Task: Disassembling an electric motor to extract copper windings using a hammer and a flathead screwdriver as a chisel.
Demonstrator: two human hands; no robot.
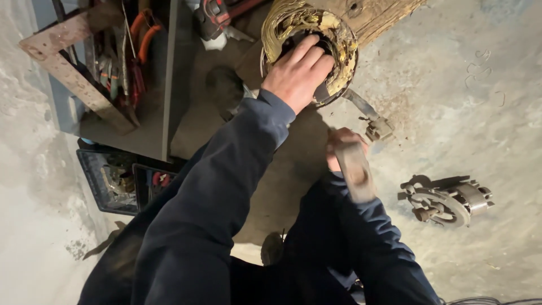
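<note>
My left hand reaches up and presses its fingers into the dark centre of a round, grease-smeared metal hub at the end of a wooden beam. My right hand is lower, closed around a blurred, brownish block-like tool held near my chest. Both arms wear dark blue sleeves. A metal strap with a small fitting hangs from the hub's lower right edge.
A rusty mechanical part with round plates lies on the concrete floor at right. At left an open metal toolbox holds orange-handled pliers and other tools. Dark plastic trays with small parts stand below it.
</note>
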